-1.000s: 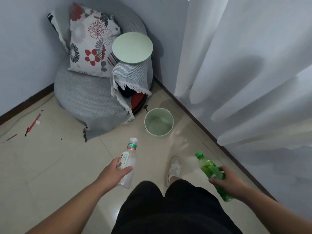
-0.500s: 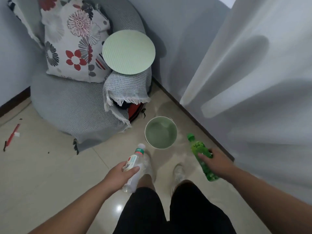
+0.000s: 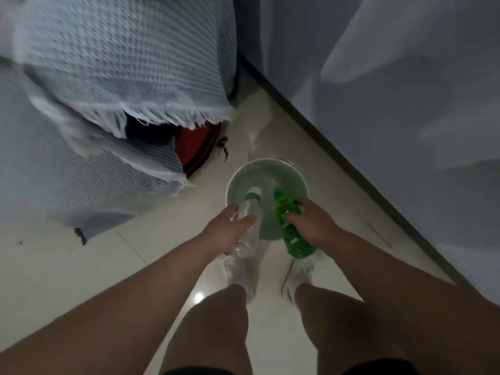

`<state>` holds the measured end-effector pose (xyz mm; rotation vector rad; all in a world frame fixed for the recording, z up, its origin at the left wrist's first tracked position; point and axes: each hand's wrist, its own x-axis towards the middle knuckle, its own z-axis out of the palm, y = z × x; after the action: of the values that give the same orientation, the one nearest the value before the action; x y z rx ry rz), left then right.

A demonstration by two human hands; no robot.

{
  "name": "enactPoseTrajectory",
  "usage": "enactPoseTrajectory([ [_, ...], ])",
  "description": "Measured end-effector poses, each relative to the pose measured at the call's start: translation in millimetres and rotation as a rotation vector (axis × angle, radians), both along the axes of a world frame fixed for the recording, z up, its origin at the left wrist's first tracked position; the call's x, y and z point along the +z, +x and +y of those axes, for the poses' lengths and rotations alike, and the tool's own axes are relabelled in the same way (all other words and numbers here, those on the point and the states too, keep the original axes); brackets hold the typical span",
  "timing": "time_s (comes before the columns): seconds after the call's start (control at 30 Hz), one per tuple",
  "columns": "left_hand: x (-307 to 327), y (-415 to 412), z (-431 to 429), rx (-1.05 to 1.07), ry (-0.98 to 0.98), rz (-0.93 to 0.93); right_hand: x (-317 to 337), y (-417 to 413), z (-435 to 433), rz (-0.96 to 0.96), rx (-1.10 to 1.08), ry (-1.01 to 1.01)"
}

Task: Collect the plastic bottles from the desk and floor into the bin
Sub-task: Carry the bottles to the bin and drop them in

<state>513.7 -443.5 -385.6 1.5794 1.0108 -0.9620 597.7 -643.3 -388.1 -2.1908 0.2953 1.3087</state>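
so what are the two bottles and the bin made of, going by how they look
Clear bottle, in the left hand: thin transparent plastic, glossy; the floor shows through it. Green bottle, in the right hand: translucent green plastic with a shiny, ribbed surface. Bin: probably smooth moulded plastic, pale green inside with a soft sheen and a lighter rim; painted metal cannot be ruled out.

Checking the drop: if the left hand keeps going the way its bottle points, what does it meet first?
Probably the green bin's open mouth: the left hand aims its clear bottle's cap over the rim, nothing between, though depth is unclear.
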Motion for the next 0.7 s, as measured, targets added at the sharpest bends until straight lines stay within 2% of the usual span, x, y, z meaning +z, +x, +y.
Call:
enactPoseTrajectory([
  [0.17, -120.8, 39.1, -19.5, -0.259, 0.142, -0.078, -121.6, 21.5, 31.4, 0.035, 0.054, -0.072],
  [0.3, -199.3, 55.9, -30.3, -0.285, 0.118, 0.002, -195.0, 29.1, 45.5, 0.055, 0.436, -0.220],
  [0.37, -229.2, 59.1, -34.5, -0.370, 0.099, 0.031, -229.4, 26.8, 50.6, 0.085, 0.569, -0.243],
  [0.47, -255.9, 60.9, -34.8, -0.515, 0.112, 0.083, -264.7, 24.3, 56.0, 0.129, 0.690, -0.253],
  [0.7, -267.0, 62.0, -37.1, -0.603, 0.085, 0.120, -272.6, 20.2, 49.5, 0.209, 0.646, -0.242],
])
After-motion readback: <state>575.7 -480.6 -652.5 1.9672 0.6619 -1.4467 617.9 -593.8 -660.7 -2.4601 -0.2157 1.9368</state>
